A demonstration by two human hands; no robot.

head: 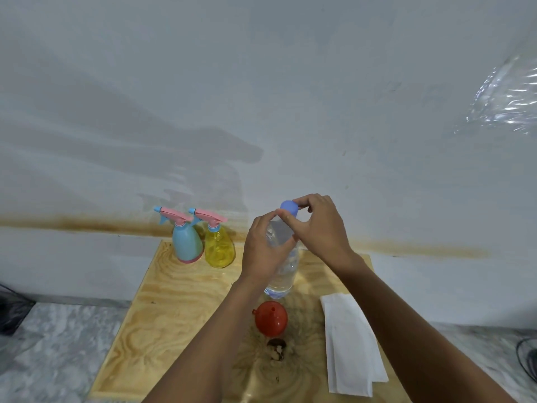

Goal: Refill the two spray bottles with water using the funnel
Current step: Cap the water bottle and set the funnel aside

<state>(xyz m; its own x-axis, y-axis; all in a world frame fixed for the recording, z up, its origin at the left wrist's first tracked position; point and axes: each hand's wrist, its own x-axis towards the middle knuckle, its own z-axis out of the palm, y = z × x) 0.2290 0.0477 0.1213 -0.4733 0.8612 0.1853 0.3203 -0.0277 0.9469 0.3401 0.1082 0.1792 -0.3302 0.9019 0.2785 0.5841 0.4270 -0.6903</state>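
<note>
A person's two hands work at one clear plastic water bottle [283, 274], which stands upright on a single pale plywood board [174, 315] set against a white wall [261, 82] with a rust-coloured stain line. The board lies on a grey marbled surface [58, 344].

The left hand [261, 251] wraps the bottle's shoulder, fingers curled round the clear plastic, with thumb and forefinger up near the neck. The right hand [316, 225] sits over the top, its thumb and fingertips [302, 203] pinching the one blue cap [288, 207], which is on the bottle's mouth.

One folded white paper towel [348, 344] lies flat on the board, below and to the right of the right hand's fingers, well apart from them.

The two spray bottles stand side by side to the left of the left hand's fingers, near the wall and just touching each other. One is opaque light blue [186, 242], the other clear yellow [219, 248], and each has a pink trigger head with a blue nozzle pointing left.

The one red funnel [271, 318] rests on the board below the fingers of both hands, just in front of the water bottle's base, between the two forearms.
</note>
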